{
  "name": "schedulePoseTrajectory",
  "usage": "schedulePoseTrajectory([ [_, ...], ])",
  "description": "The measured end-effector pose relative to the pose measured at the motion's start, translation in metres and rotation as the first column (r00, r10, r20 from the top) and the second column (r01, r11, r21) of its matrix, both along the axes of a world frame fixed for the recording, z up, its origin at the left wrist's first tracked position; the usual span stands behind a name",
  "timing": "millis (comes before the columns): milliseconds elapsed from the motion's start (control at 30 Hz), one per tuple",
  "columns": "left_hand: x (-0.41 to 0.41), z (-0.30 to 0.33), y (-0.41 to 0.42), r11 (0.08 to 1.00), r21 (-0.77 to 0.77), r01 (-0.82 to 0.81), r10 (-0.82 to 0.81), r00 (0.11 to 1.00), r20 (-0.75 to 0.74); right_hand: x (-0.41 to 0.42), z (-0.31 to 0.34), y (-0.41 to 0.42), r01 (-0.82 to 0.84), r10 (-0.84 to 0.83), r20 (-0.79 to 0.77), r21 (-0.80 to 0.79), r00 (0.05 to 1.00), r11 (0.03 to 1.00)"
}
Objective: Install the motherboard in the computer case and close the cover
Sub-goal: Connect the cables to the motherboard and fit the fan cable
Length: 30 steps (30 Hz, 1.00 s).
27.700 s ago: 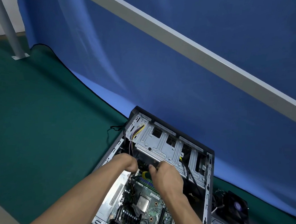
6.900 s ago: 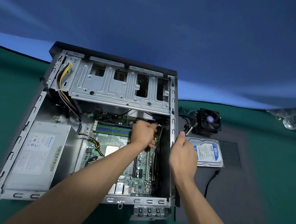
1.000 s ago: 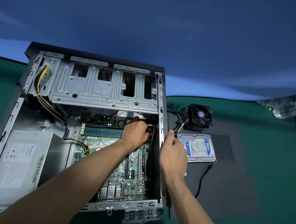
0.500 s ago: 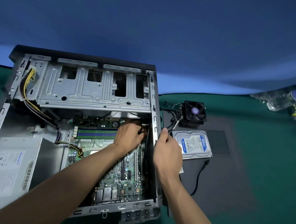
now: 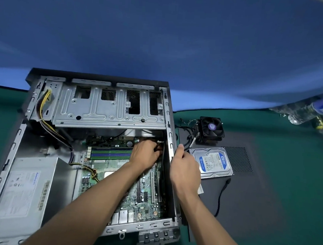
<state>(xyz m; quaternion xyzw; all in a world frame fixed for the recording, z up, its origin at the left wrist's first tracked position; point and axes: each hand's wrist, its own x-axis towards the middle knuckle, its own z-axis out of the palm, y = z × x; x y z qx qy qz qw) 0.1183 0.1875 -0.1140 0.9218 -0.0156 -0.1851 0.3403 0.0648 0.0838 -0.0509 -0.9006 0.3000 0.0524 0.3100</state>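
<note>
The open computer case [image 5: 169, 122] lies on its side, with the green motherboard [image 5: 146, 199] flat in its bottom. My left hand [image 5: 145, 155] reaches into the case at the board's far right corner. Its fingers are curled around a black cable with a white connector [image 5: 160, 141]. My right hand [image 5: 184, 169] sits on the outside of the case's right wall. Thumb and fingers pinch a black cable [image 5: 189, 141] that runs from the fan. The dark cover panel [image 5: 246, 199] lies flat to the right of the case.
A silver power supply [image 5: 24, 187] fills the case's left half and a drive cage [image 5: 108, 107] spans its far end. A cooler fan [image 5: 211, 128] and a hard drive [image 5: 212, 161] rest on the cover panel. Plastic bottles [image 5: 309, 110] lie at the far right.
Both hands stay at the case's far right corner, with only small finger movements. The view has shifted, so the case sits further right in frame.
</note>
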Motion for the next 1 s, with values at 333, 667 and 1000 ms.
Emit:
schedulePoseTrajectory([
  [333,-0.013,0.019,0.047,0.999,0.032,-0.007,0.003,0.994,0.112,-0.003,0.001,0.0,-0.034,0.035,0.015,-0.01,0.999,0.999],
  [667,-0.023,0.021,0.118,0.879,0.459,-0.131,0.1,0.991,0.09,0.019,0.019,0.024,-0.166,0.175,0.052,-0.143,0.983,0.976],
  [1000,-0.012,0.004,0.1,0.895,0.441,-0.065,0.039,0.997,0.067,0.021,0.016,0.026,-0.218,0.224,0.001,-0.234,0.975,0.948],
])
